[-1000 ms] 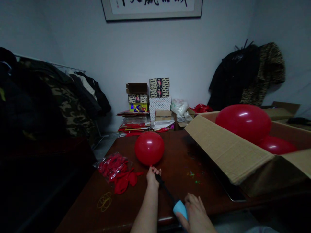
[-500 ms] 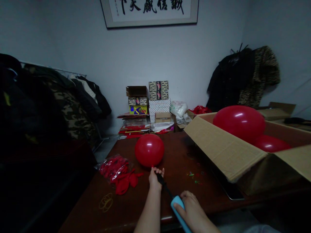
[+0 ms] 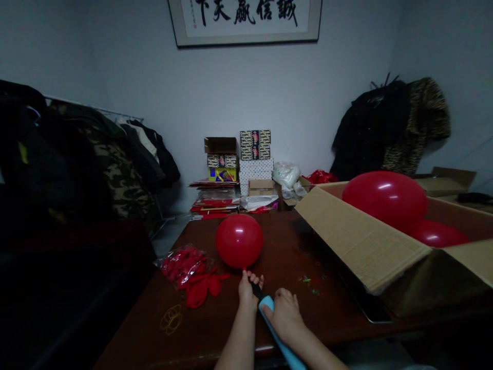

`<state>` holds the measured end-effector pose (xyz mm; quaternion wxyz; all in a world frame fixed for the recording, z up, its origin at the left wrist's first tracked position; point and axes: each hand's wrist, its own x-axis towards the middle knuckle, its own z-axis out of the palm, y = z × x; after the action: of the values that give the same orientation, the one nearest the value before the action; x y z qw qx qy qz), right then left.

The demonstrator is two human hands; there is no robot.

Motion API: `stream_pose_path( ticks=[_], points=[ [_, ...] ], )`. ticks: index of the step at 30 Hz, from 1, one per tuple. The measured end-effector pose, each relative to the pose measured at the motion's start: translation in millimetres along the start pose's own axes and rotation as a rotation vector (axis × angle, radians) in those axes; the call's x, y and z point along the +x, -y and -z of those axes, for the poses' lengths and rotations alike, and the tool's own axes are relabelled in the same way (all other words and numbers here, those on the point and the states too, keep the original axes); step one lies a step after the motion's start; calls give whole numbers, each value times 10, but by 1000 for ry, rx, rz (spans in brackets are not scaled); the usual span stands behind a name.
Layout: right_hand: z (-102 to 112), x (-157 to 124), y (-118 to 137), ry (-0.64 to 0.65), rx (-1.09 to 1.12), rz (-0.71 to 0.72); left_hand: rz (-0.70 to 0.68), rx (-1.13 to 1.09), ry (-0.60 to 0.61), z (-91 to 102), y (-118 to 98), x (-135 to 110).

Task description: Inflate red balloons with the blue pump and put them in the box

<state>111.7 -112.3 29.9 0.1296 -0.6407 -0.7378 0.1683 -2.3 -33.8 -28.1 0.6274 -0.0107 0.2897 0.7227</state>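
The left fingers [image 3: 244, 280] were clamped on the neck of a round red rubber balloon [image 3: 239, 241] and the black end of a light-blue cylindrical pump [image 3: 284, 345]; the right fingers [image 3: 284, 296] were closed around its body. Just beyond the left fingers, the balloon looked taut and glossy. Left of them lay limp red balloons [image 3: 197, 293] and thin yellow rubber bands [image 3: 171, 319]; to their right, small green bits [image 3: 316, 292] dotted the dark-brown wooden bench [image 3: 283, 241], and an open brown cardboard box [image 3: 358, 236] jutted over it.
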Motion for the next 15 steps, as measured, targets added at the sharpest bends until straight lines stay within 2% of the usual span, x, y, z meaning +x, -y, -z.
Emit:
stream_pose_path(
  ticks=[7, 11, 15],
  points=[
    [8, -118, 14, 8, -28, 46, -114, 85, -15, 66, -104, 65],
    [81, -379, -221, 53, -32, 73, -120, 57, -13, 54, -238, 129],
    [219, -604, -468, 119, -55, 129, -116, 31, 0, -52, -340, 170]
  ],
)
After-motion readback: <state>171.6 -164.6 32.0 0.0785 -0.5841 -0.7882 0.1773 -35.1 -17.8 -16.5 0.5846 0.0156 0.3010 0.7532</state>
